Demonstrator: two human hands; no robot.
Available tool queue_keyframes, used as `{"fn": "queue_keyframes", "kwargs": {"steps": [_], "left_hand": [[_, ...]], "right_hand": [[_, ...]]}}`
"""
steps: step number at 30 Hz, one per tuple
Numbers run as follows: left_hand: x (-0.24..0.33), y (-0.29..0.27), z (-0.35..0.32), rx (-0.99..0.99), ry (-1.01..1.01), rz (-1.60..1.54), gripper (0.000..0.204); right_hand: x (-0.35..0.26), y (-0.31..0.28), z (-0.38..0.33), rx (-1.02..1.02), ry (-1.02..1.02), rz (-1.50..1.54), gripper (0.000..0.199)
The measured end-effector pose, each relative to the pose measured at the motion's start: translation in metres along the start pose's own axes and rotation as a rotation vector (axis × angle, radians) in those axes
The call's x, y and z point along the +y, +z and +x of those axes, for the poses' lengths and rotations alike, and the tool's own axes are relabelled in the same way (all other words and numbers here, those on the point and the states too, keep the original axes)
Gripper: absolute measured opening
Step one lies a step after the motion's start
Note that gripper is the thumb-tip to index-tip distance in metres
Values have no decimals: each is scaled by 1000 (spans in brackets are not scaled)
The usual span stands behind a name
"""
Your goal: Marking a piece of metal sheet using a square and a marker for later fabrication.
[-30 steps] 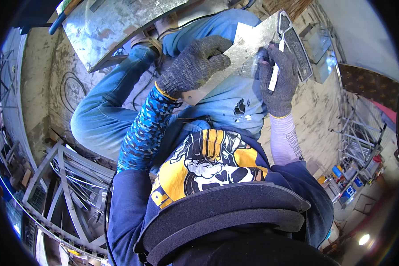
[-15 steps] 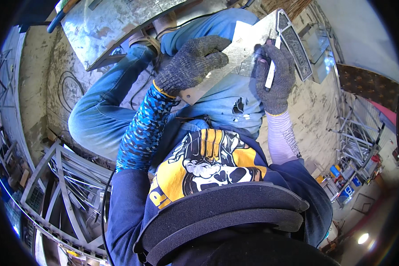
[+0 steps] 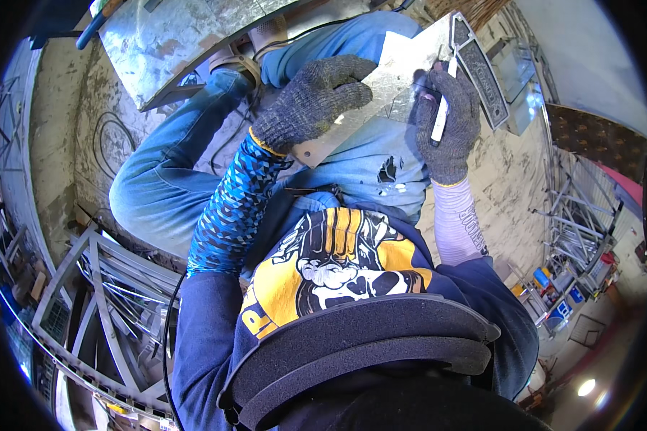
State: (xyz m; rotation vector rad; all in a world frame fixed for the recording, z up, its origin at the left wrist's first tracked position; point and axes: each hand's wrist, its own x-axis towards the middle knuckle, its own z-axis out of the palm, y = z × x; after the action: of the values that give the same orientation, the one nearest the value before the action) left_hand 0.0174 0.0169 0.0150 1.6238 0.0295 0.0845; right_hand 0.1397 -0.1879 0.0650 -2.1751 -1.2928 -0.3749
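Observation:
A metal square (image 3: pixel 482 79) with a dark cast handle and a broad silver blade lies tilted over my thigh. My left hand (image 3: pixel 305 104), in a dark knitted glove, grips the blade's left edge, thumb and fingers pointing right across it. A hole shows in the blade's near end. My right hand (image 3: pixel 459 133), also gloved, is closed around a slim white pen (image 3: pixel 443 113) with dark ends, beside the square's handle. Its fingertips are near the blade; the pen's tip is not clear. A bright patch of metal (image 3: pixel 402 54) shows past my left fingers; I cannot tell whether it is a separate piece.
A metal-topped table (image 3: pixel 165 47) stands at the far left, with a blue-handled tool (image 3: pixel 97 25) on its edge. Metal frames (image 3: pixel 101 309) are stacked at the near left. More metal stands (image 3: pixel 582 208) are on the right. A dark cable (image 3: pixel 111 140) loops on the floor.
The square and both hands have shifted very slightly. The holds on the blade and the pen look the same.

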Motion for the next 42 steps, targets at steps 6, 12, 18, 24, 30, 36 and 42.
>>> {"fn": "queue_keyframes", "kwargs": {"steps": [6, 12, 18, 24, 30, 36, 42], "left_hand": [[5, -2, 0, -21, -23, 26, 28], [-3, 0, -4, -12, 102, 136, 23], [0, 1, -1, -1, 19, 60, 27], [-3, 1, -1, 34, 2, -27, 35], [2, 3, -1, 55, -50, -83, 34], [1, 2, -1, 52, -26, -36, 33], [-7, 0, -2, 17, 79, 53, 35]], "right_hand": [[2, 1, 1, 21, -39, -5, 30], [1, -1, 0, -6, -30, -19, 33], [2, -1, -1, 3, -9, -24, 30], [2, 0, 0, 6, -21, -28, 29], [1, -2, 1, 3, -18, -11, 29], [0, -1, 2, 6, -11, 17, 31], [-1, -2, 3, -11, -3, 11, 31]]}}
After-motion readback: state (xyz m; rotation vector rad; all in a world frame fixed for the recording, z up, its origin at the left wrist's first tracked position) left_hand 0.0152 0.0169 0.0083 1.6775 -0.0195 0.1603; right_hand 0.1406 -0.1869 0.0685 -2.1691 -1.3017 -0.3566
